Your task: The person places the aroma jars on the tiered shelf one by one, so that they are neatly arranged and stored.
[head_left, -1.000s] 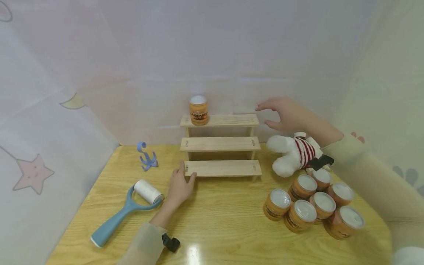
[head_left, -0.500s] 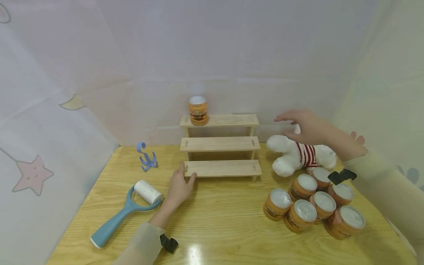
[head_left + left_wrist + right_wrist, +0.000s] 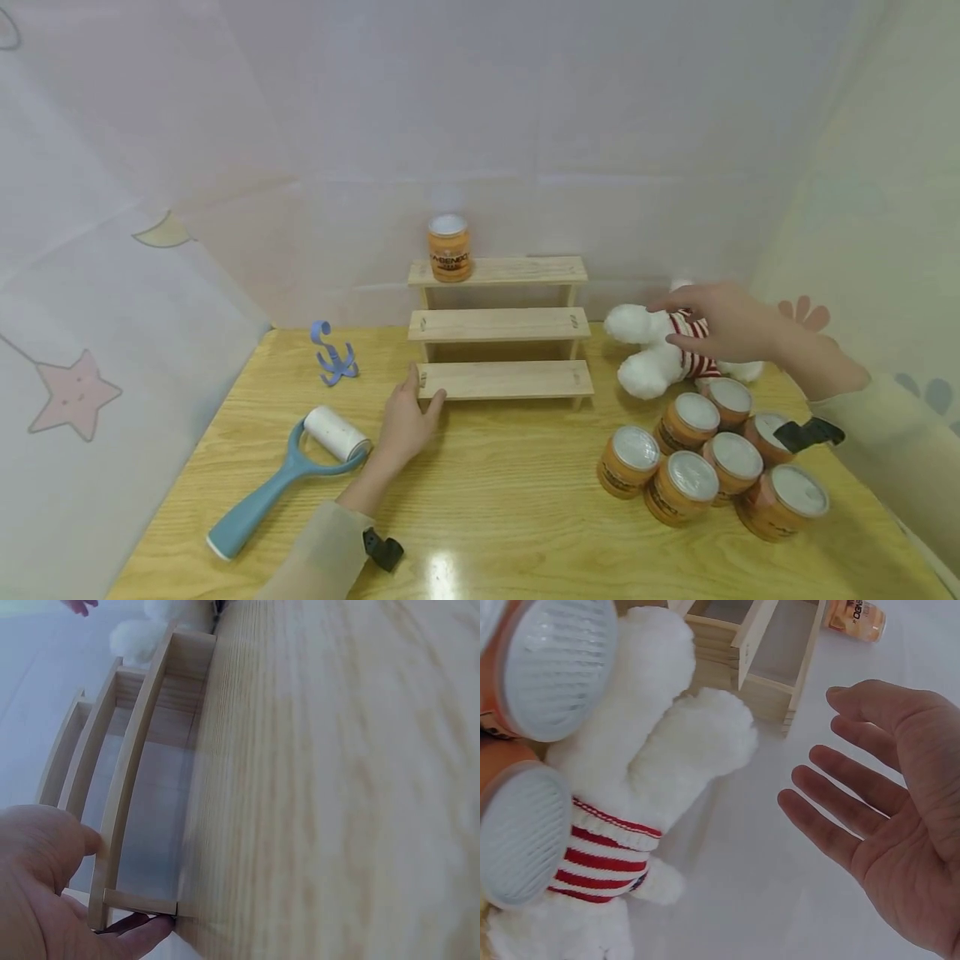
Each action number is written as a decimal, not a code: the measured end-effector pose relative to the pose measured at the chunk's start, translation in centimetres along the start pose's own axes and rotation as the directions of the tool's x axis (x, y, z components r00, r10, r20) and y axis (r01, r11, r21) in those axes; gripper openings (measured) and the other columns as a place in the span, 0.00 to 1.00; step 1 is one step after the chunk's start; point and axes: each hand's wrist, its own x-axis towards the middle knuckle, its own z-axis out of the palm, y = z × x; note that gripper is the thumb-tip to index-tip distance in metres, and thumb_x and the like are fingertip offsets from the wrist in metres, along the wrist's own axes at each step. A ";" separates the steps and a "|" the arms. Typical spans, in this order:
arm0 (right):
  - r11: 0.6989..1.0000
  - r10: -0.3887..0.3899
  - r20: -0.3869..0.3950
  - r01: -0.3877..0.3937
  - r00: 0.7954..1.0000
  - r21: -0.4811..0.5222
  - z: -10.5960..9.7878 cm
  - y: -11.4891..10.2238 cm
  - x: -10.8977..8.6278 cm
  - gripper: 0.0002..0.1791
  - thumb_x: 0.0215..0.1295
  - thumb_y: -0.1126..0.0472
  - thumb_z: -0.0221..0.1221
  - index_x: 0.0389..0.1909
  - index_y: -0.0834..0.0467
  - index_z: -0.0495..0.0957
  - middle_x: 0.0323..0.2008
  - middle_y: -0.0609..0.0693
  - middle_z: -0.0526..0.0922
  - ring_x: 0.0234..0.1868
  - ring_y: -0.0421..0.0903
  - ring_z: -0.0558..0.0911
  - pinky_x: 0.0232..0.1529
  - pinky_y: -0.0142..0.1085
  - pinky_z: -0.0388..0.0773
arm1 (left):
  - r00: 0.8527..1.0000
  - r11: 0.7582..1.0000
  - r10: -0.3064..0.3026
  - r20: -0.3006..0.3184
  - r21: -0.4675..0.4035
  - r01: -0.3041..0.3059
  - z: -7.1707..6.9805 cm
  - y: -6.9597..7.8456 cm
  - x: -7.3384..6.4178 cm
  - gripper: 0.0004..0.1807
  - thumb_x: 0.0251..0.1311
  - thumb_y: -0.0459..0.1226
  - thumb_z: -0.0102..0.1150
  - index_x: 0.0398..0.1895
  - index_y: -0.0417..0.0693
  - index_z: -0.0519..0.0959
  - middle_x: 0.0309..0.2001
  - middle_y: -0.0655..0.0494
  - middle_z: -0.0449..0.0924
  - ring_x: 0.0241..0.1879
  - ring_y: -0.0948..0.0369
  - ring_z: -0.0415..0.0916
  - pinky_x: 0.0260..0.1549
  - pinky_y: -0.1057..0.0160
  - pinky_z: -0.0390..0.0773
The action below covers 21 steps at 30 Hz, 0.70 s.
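A three-tier wooden shelf [image 3: 498, 325] stands against the back cloth, with one orange can [image 3: 450, 250] at the left of its top tier. My left hand [image 3: 408, 425] holds the left end of the bottom tier; in the left wrist view the thumb lies at the plank and the fingers reach round the end support. My right hand [image 3: 731, 325] hovers above a white plush toy [image 3: 648, 367] in a red-striped top. Nothing is in that hand, and its fingers are spread in the right wrist view. Several orange cans [image 3: 693, 475] with pale lids are grouped at the right, nearer me.
On the left of the wooden table [image 3: 495, 508] lie a blue-handled lint roller [image 3: 288, 475] and a small purple hook [image 3: 335, 358]. Patterned cloth [image 3: 375, 125] encloses the back and sides. The plush toy touches or nearly touches the can group.
My right hand has come down and moved right, from beside the top tier to over the plush toy. My left hand has stayed at the shelf's end.
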 end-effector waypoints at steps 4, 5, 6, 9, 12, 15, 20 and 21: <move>0.998 -0.014 0.008 0.014 1.000 0.058 0.5 0.0 -1.2 0.24 0.63 0.62 0.75 0.60 0.54 0.85 0.39 0.40 0.85 0.26 0.28 0.74 0.28 0.30 0.77 | 1.000 1.000 0.002 -0.005 0.004 -0.002 0.1 0.0 0.0 0.46 0.78 0.47 0.58 0.84 0.28 0.48 0.76 0.22 0.63 0.75 0.29 0.64 0.73 0.33 0.69; 0.998 -0.017 0.007 0.016 1.000 0.068 0.7 0.1 -1.5 0.23 0.62 0.63 0.75 0.59 0.55 0.85 0.36 0.38 0.84 0.26 0.28 0.74 0.27 0.29 0.76 | 1.000 1.000 0.002 -0.005 0.005 -0.002 0.1 -0.1 0.0 0.46 0.78 0.47 0.58 0.84 0.28 0.48 0.75 0.22 0.63 0.75 0.29 0.64 0.73 0.33 0.70; 0.997 -0.015 0.007 0.015 1.000 0.077 0.9 0.1 -1.8 0.23 0.62 0.63 0.75 0.59 0.55 0.85 0.34 0.36 0.82 0.26 0.28 0.74 0.27 0.28 0.76 | 1.000 1.000 0.001 -0.004 0.007 -0.001 0.2 -0.1 0.0 0.46 0.78 0.47 0.58 0.84 0.29 0.48 0.75 0.22 0.63 0.75 0.29 0.64 0.73 0.34 0.70; 0.996 0.001 0.018 -0.002 1.000 0.095 1.4 0.1 -2.7 0.22 0.61 0.64 0.75 0.56 0.54 0.86 0.31 0.33 0.79 0.27 0.26 0.75 0.27 0.27 0.76 | 1.000 1.000 0.009 -0.001 0.008 -0.009 0.3 -0.2 0.0 0.46 0.78 0.47 0.58 0.83 0.28 0.48 0.76 0.22 0.63 0.75 0.29 0.64 0.73 0.33 0.70; 0.994 0.029 0.054 -0.035 0.998 0.108 2.0 0.0 -3.4 0.20 0.61 0.63 0.76 0.55 0.55 0.87 0.32 0.33 0.82 0.28 0.26 0.75 0.28 0.28 0.77 | 1.000 1.000 0.015 -0.004 0.005 -0.015 0.3 -0.2 0.0 0.46 0.79 0.46 0.58 0.83 0.28 0.48 0.76 0.22 0.62 0.76 0.29 0.63 0.73 0.33 0.70; 0.990 0.058 0.116 -0.072 0.992 0.125 2.4 -0.3 -3.9 0.19 0.63 0.60 0.75 0.55 0.55 0.87 0.37 0.36 0.85 0.29 0.28 0.76 0.30 0.29 0.77 | 1.000 1.000 0.010 -0.004 0.003 -0.010 0.3 -0.3 0.1 0.46 0.79 0.47 0.58 0.84 0.28 0.47 0.77 0.23 0.62 0.76 0.29 0.63 0.74 0.33 0.69; 0.982 0.088 0.214 -0.121 0.973 0.146 3.1 -0.7 -4.7 0.17 0.66 0.55 0.73 0.54 0.52 0.86 0.44 0.39 0.88 0.39 0.35 0.85 0.36 0.32 0.83 | 1.000 1.000 0.005 0.001 0.007 -0.005 0.1 -0.2 0.1 0.47 0.79 0.47 0.58 0.84 0.28 0.46 0.76 0.22 0.62 0.76 0.29 0.63 0.74 0.34 0.69; 0.983 0.084 0.222 -0.118 0.971 0.144 3.4 -0.7 -4.8 0.16 0.66 0.54 0.73 0.53 0.52 0.86 0.45 0.39 0.88 0.41 0.36 0.86 0.38 0.33 0.84 | 1.000 1.000 0.005 -0.003 0.009 -0.005 0.0 -0.2 0.1 0.46 0.79 0.46 0.58 0.84 0.28 0.47 0.76 0.22 0.62 0.76 0.28 0.63 0.73 0.33 0.69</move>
